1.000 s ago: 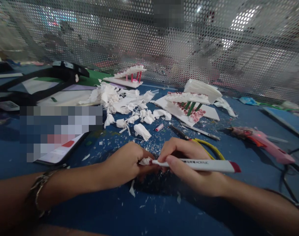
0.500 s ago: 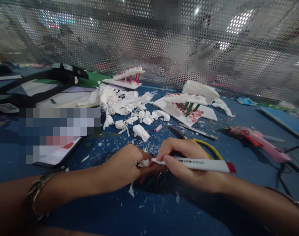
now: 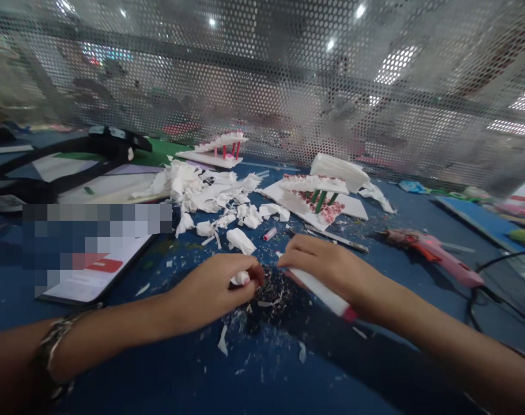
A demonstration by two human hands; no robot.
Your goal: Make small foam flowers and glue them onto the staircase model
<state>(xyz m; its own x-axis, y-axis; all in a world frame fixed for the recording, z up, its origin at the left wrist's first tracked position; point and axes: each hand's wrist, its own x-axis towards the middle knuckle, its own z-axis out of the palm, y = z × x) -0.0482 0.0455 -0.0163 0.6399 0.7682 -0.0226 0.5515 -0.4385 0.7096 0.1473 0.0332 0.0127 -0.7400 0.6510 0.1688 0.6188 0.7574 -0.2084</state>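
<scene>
My left hand (image 3: pixel 221 280) is closed around a small scrap of white paper (image 3: pixel 241 278), reddish at its tip and mostly hidden by the fingers. My right hand (image 3: pixel 320 262) grips a white acrylic marker (image 3: pixel 320 290) with a red end, its tip pointing toward the left hand but apart from it. The marker's cap (image 3: pixel 269 233) lies on the blue table beyond the hands. Torn white paper (image 3: pixel 240 241) is scattered close by, with fine shreds under both hands. Behind stands a small white model (image 3: pixel 316 184) on green posts, dabbed with dark red.
A pink hot glue gun (image 3: pixel 444 257) with a black cord lies at right. Tweezers (image 3: pixel 344 238) rest beyond my right hand. A phone (image 3: pixel 85 282) and a black strap-like frame (image 3: pixel 59 184) are at left. A second model (image 3: pixel 219 151) on red posts stands before the perforated metal screen (image 3: pixel 262 86).
My right hand has drawn the marker away from the paper scrap and turned it, so its rear end now points down toward me. The view has shifted slightly.
</scene>
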